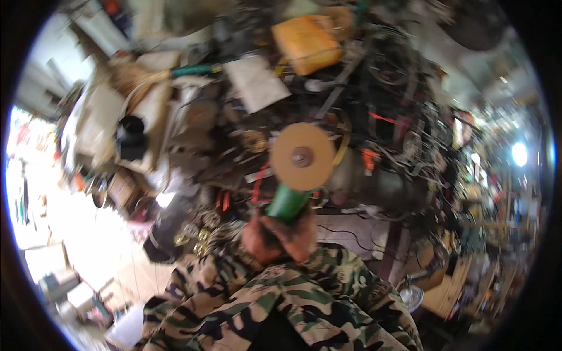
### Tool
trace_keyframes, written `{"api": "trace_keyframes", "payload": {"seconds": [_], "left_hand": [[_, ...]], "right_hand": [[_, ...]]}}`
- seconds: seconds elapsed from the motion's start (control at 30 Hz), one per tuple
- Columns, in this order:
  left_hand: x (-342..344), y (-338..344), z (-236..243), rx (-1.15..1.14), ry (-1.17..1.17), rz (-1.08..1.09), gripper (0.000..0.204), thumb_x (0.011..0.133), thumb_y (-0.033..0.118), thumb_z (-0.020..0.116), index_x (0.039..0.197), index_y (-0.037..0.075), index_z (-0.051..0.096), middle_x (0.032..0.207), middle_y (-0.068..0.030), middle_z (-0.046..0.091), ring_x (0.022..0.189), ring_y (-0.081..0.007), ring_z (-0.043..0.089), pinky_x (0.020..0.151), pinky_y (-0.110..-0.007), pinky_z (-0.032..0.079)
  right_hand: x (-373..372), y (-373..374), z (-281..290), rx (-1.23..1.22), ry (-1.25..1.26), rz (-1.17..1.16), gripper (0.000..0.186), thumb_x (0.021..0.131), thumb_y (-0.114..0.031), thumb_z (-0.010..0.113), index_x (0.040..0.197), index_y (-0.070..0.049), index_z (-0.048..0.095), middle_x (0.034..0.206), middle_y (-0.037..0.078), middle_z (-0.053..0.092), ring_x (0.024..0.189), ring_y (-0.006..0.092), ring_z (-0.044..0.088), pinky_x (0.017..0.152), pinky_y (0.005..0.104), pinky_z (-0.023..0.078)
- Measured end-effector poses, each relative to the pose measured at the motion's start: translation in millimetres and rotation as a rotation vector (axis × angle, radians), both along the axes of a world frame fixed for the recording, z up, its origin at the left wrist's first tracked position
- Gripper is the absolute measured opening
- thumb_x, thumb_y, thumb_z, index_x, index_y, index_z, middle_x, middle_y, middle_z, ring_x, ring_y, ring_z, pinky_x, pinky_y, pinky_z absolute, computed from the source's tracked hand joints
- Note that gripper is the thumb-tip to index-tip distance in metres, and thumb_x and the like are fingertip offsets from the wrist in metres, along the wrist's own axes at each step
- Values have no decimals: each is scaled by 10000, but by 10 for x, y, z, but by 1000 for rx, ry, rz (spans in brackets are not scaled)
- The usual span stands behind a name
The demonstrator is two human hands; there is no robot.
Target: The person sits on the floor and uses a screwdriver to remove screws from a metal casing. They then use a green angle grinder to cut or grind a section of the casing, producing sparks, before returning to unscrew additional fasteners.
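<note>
A green angle grinder (288, 203) points up and away from my body, its lower end between my two hands. Its round tan disc (293, 137) faces me, with a dark nut (301, 157) at the centre. My left hand (257, 241) is closed on the grinder's lower left side. On the lower right side, my right hand (300, 235) is closed too, close against the left. Dark smudges mark both hands. The fingers behind the grinder are hidden, and the picture is blurred by motion.
Beyond the disc lies a cluttered heap with a yellow-orange package (307, 45), a white sheet (256, 83) and tangled cables (389, 61). A black cylindrical part (132, 137) rests on pale sacks at left. A wooden board (451, 286) and crowded shelves stand at right.
</note>
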State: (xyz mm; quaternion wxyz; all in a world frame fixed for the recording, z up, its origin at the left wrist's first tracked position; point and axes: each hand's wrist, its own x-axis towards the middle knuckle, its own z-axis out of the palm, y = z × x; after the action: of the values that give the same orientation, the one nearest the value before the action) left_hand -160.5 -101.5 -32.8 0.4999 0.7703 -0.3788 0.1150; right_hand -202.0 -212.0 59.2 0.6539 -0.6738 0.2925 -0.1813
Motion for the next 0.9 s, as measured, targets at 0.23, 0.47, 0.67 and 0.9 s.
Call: {"api": "trace_keyframes", "payload": {"seconds": [0.23,0.47,0.67,0.9], "left_hand": [[-92,-356,505,126,533,-281,584,724,269,774,1163,12,486,927,-224,639,826,-431,649,691,-482,515],[-289,-629,788,222,517,-370,578,726,229,765,1141,-6,440,923,-251,606,854,-438,631,695,-490,498],[-386,-749,787,218,280,-607,901,668,223,825,1354,-30,298,1085,-244,539,930,-389,612,779,-453,501],[-592,-751,131,175,907,-963,1135,648,295,888,1442,-45,153,1308,-280,456,1180,-387,535,956,-437,457]], "right_hand": [[-248,-346,231,16,47,-114,781,735,-310,830,1283,29,389,1146,200,598,998,323,633,827,392,520],[-532,-561,285,49,-50,-245,607,738,-192,800,1200,10,461,1068,153,602,921,261,619,799,373,506],[-781,-707,47,96,-218,-329,554,737,-110,806,1182,-7,493,1030,67,600,902,159,582,781,312,499],[-1187,-868,188,129,-200,-336,500,772,-173,800,1162,-8,536,989,51,625,871,138,583,775,299,485]]}}
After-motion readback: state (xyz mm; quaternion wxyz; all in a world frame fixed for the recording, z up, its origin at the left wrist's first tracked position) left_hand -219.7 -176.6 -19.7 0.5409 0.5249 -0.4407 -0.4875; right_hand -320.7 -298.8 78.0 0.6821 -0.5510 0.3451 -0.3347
